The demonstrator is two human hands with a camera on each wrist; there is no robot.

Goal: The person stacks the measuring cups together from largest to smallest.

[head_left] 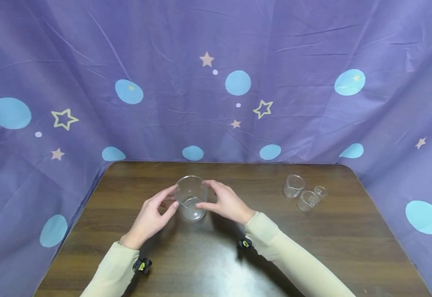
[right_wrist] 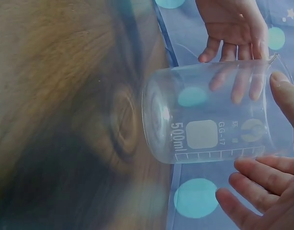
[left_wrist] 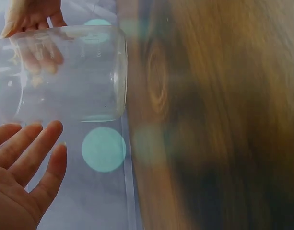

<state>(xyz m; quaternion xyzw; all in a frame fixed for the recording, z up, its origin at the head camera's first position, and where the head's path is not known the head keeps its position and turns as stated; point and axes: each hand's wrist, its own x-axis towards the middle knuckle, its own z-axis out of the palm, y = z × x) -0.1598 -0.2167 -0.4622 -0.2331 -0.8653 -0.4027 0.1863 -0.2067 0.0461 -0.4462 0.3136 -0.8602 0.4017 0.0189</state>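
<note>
A clear glass beaker (head_left: 191, 198), printed 500ml, stands upright between both hands near the middle of the table. My left hand (head_left: 150, 216) holds its left side near the rim, thumb toward me, fingers reaching round the far side. From the right, my right hand (head_left: 230, 202) grips the upper wall, thumb across the front and fingers on the far side. Through the glass in the right wrist view, the fingers of the left hand (right_wrist: 235, 36) show. The beaker's base hangs close over the wood, with its ring-shaped reflection beneath.
Three smaller glass beakers stand grouped on the right of the brown wooden table (head_left: 208, 264): a larger one (head_left: 293, 187), a medium one (head_left: 306, 201) and a tiny one (head_left: 320, 191). A purple curtain (head_left: 171, 82) with stars and dots borders the table's back and sides.
</note>
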